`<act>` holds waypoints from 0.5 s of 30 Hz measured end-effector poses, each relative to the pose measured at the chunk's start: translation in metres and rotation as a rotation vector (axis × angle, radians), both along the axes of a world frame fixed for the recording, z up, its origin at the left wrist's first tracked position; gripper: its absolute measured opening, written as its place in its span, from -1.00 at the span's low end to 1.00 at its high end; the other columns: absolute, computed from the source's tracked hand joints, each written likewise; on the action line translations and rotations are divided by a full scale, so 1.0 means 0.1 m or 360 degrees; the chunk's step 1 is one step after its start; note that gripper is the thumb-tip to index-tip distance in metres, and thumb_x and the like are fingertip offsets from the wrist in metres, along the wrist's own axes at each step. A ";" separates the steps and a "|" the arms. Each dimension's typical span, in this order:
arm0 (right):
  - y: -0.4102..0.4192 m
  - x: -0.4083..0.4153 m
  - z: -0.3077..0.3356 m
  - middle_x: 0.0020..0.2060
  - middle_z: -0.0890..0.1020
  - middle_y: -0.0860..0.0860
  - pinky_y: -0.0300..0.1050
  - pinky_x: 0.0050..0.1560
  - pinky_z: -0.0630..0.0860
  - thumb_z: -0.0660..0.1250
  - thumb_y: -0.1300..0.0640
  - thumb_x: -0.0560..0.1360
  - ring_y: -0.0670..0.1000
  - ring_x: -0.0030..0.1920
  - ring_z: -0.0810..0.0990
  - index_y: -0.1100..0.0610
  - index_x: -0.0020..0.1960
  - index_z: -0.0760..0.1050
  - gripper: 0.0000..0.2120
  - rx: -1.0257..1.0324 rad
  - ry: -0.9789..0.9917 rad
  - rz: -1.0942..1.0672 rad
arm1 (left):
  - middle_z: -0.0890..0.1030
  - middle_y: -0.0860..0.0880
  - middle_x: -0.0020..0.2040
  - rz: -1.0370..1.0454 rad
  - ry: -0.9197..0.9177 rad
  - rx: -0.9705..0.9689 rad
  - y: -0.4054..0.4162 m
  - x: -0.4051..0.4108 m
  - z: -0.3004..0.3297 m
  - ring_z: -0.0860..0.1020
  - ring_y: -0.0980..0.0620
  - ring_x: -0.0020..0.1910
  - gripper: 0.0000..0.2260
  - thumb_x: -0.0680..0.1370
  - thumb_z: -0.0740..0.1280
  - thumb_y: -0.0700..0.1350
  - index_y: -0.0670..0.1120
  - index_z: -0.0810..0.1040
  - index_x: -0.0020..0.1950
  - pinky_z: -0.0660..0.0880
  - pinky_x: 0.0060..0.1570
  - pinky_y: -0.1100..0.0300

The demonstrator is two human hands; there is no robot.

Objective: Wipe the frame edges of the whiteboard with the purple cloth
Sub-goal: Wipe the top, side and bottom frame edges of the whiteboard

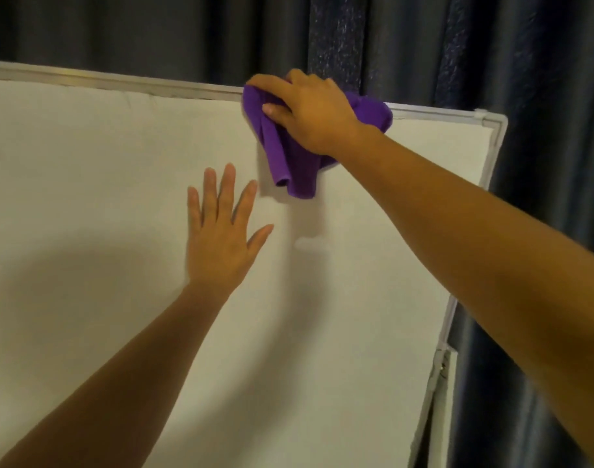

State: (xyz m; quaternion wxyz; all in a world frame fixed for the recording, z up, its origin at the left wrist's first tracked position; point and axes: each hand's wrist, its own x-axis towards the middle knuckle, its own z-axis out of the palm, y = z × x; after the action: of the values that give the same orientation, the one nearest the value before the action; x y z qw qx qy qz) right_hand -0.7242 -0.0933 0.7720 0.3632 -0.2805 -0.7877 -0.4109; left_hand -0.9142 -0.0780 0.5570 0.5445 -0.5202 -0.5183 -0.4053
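Note:
A large whiteboard (103,170) with a thin silver frame (120,83) fills most of the view. My right hand (309,113) grips the purple cloth (289,170) and presses it over the top frame edge, right of the middle; part of the cloth hangs down over the board face. The top right corner of the frame (495,125) lies to the right of the cloth. My left hand (221,231) rests flat on the board surface below and left of the cloth, fingers spread, holding nothing.
Dark blue curtains (424,45) hang behind and to the right of the board. The right frame edge (440,349) runs down to a second pale panel (446,410) leaning behind it at lower right.

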 end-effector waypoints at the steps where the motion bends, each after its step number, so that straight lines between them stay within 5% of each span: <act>1: 0.04 0.07 -0.01 0.19 0.53 0.12 0.09 0.16 0.38 0.02 -0.17 0.66 0.18 0.13 0.53 -0.16 0.52 0.23 -0.56 0.0021 0.0029 -0.0001 | -0.09 -0.14 0.74 0.0013 0.0000 0.0011 0.02 -0.01 0.00 -0.07 -0.27 0.72 -0.28 0.70 0.06 0.35 0.01 -0.06 0.74 -0.16 0.67 -0.22; 11: 0.49 1.46 -0.14 0.18 0.54 0.20 0.14 0.18 0.35 0.00 -0.21 0.65 0.28 0.13 0.50 0.01 0.45 0.34 -0.52 0.0067 0.0310 -0.0268 | -0.13 -0.11 0.75 -0.0019 -0.0068 -0.0021 0.08 0.09 0.00 -0.15 -0.21 0.72 -0.28 0.68 -0.02 0.38 0.05 -0.10 0.74 -0.22 0.66 -0.18; 15: 0.52 1.94 0.09 0.20 0.55 0.21 0.21 0.16 0.42 -0.03 -0.25 0.65 0.30 0.10 0.54 0.04 0.41 0.31 -0.50 -0.0026 0.0124 -0.0409 | -0.12 -0.11 0.75 -0.0032 -0.0090 -0.0085 0.06 0.15 0.03 -0.14 -0.21 0.72 -0.31 0.69 -0.02 0.35 0.05 -0.05 0.74 -0.14 0.65 -0.26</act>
State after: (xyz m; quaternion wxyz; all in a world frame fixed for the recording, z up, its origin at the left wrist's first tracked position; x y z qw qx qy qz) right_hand -0.5303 -0.0417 0.7805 0.3355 -0.3979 -0.7340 -0.4363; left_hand -0.8997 -0.0723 0.5601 0.5114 -0.5281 -0.5388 -0.4114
